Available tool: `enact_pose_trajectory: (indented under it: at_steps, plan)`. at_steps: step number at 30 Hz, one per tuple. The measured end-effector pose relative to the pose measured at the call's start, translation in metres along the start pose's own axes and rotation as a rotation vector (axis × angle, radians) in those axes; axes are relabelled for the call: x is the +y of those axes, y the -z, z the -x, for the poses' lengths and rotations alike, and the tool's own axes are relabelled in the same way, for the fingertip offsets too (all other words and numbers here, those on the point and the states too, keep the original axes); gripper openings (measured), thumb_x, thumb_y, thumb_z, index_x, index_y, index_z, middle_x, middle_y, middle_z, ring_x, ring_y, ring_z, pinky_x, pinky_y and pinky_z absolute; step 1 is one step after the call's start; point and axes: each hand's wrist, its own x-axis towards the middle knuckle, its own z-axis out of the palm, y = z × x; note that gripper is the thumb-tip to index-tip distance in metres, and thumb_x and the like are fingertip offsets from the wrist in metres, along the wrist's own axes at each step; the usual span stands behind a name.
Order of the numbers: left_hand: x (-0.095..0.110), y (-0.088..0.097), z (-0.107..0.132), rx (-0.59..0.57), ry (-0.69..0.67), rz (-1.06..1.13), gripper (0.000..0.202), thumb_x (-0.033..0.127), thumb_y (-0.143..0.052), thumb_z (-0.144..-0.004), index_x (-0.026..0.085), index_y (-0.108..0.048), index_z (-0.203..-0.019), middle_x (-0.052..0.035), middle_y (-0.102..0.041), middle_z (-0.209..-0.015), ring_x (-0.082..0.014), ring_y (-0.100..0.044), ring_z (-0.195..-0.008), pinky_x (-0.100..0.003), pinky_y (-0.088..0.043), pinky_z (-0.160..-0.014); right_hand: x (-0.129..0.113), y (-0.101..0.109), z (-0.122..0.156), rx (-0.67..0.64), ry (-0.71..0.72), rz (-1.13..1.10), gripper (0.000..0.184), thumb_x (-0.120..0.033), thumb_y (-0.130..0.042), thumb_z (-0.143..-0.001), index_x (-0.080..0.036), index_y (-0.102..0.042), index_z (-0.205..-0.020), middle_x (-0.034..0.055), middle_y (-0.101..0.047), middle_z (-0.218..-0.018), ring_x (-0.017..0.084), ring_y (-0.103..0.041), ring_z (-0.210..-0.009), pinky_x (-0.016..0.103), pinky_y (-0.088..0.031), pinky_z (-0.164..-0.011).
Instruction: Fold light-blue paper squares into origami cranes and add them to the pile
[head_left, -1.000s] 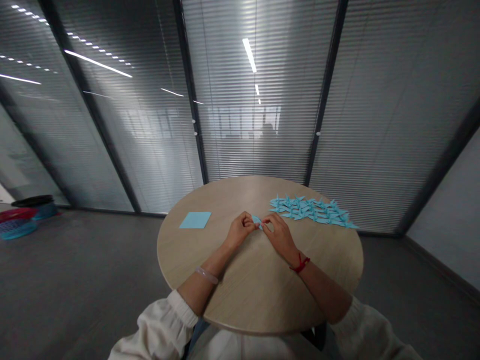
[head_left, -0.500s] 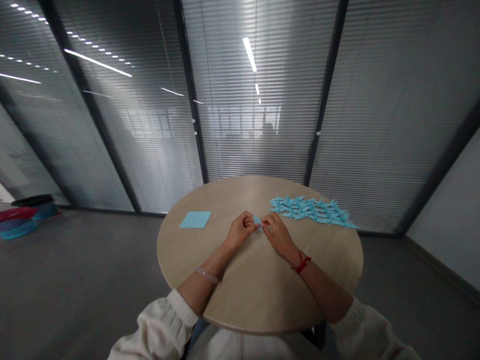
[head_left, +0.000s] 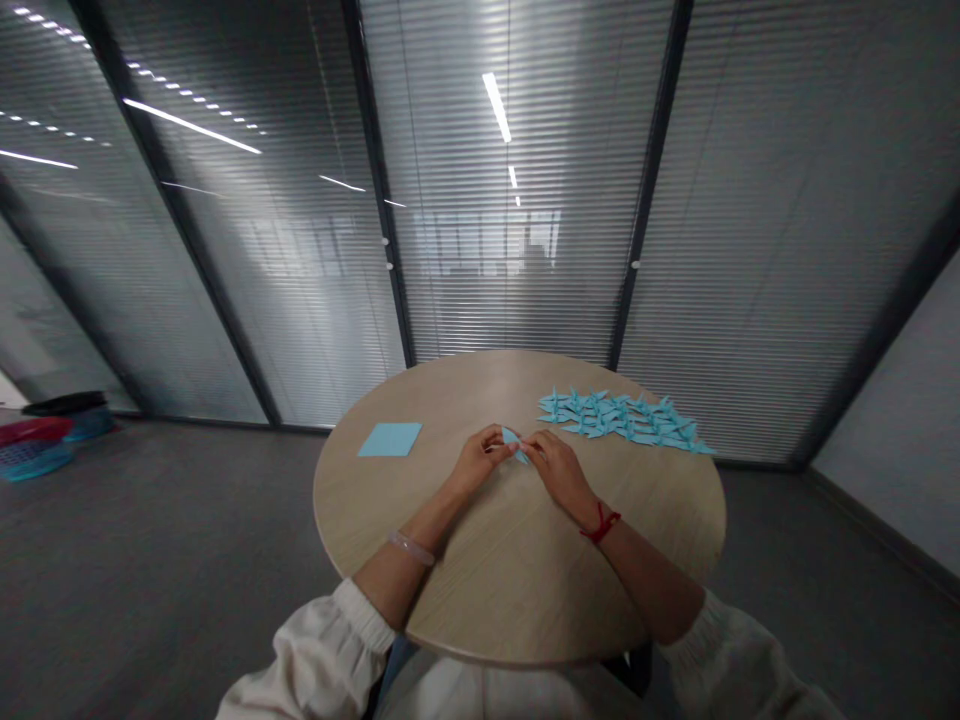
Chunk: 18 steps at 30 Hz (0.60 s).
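Two hands meet at the centre of the frame over a round wooden surface [head_left: 517,580], pinching one small piece of blue paper [head_left: 514,441] between them. The left hand [head_left: 477,462] has its fingers closed on the paper's left edge; the right hand [head_left: 556,467], a red cord at its wrist, clamps the right edge, fingertips touching the left hand's. The paper sits just above the surface, partly folded, its exact shape too small to make out.

Compared with a second ago, the hands have drawn slightly closer and the paper's tip now stands up a little more between the fingers, which suggests a fold being pressed or tightened rather than a new one begun. Otherwise the scene matches the earlier pictures: a flat blue sheet [head_left: 390,439] lies well apart at centre left, and a spread of folded blue cranes [head_left: 622,418] rests near the far right edge of the surface. Slatted glass walls [head_left: 510,200] fill the upper frame.
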Motion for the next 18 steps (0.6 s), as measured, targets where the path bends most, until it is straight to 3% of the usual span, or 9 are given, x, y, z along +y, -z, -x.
enact_pose_trajectory:
  at_steps: [7, 12, 18]
  plan:
    - [0.003, -0.0014, 0.0012, 0.08, 0.031, 0.06, 0.029, 0.038, -0.075, -0.061, 0.013, -0.066, -0.073, -0.0038, -0.068, -0.073, -0.0144, -0.06, -0.068, -0.027, -0.047, -0.069, -0.006, 0.0012, 0.0, -0.025, 0.01, -0.022, 0.019, -0.029, -0.045, -0.091, -0.02, -0.059, -0.084, 0.0046, -0.061, -0.082, 0.018, -0.056, -0.08, 0.029, -0.044, -0.073]
    - [0.0039, -0.0004, 0.0003, 0.145, 0.042, 0.073, 0.029, 0.039, -0.074, -0.061, 0.013, -0.067, -0.072, -0.0042, -0.068, -0.073, -0.0142, -0.06, -0.066, -0.025, -0.045, -0.066, -0.0043, -0.0021, 0.0007, -0.053, 0.011, -0.014, 0.015, -0.033, -0.055, -0.085, -0.019, -0.06, -0.084, 0.0038, -0.061, -0.079, 0.017, -0.056, -0.074, 0.029, -0.044, -0.071]
    - [0.0039, -0.0005, 0.001, 0.158, 0.016, -0.077, 0.032, 0.043, -0.071, -0.064, 0.012, -0.067, -0.07, -0.0009, -0.061, -0.06, -0.0098, -0.05, -0.054, -0.021, -0.037, -0.053, -0.0059, -0.0018, 0.0013, -0.091, -0.046, -0.056, 0.016, -0.033, -0.056, -0.085, -0.019, -0.063, -0.08, 0.0035, -0.065, -0.077, 0.016, -0.058, -0.069, 0.026, -0.042, -0.066]
